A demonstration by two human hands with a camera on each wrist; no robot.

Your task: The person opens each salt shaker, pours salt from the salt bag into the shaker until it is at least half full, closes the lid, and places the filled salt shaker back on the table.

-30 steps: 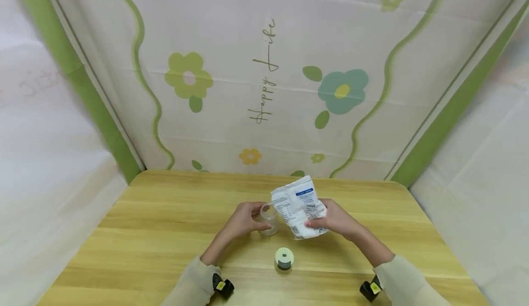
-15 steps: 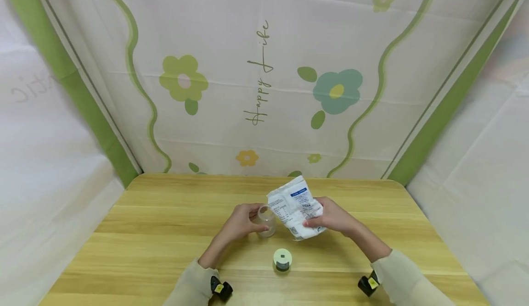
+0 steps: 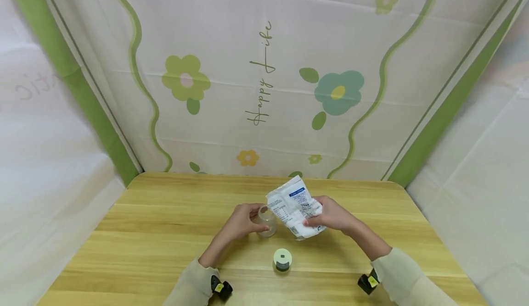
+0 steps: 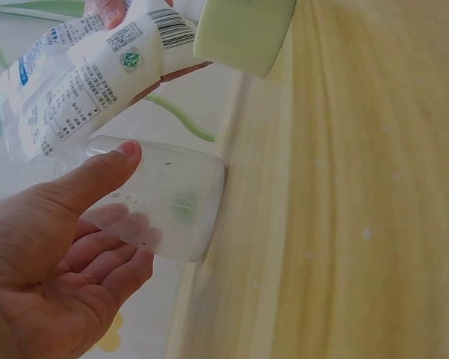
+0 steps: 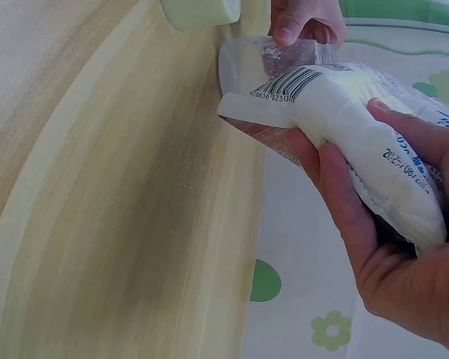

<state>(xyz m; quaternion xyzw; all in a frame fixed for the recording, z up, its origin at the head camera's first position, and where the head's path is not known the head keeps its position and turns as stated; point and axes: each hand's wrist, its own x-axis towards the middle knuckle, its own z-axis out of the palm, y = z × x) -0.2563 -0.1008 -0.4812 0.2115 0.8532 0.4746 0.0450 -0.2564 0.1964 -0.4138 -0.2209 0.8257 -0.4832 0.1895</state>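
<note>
My left hand (image 3: 243, 221) holds a clear, lidless jar (image 3: 269, 229) upright on the table, thumb on the near side and fingers round the far side. In the right wrist view, white specks show inside the jar (image 5: 258, 63). Gripped in my right hand (image 3: 338, 216) is a plump white plastic packet (image 3: 291, 208) with blue and black print. It tilts to the left, its upper left corner at the jar's mouth. A barcode and QR code show on the packet (image 4: 82, 93) in the left wrist view. Its contents are hidden.
A round pale green lid (image 3: 283, 258) with a dark grey patch sits on the wooden table (image 3: 165, 232), nearer to me than the jar. Behind the table's far edge hangs a white curtain (image 3: 223, 113) with printed flowers; more fabric encloses both sides.
The head view has shifted slightly. Both hands keep nearly the same pose, with the packet still tilted at the jar's mouth and the lid in place.
</note>
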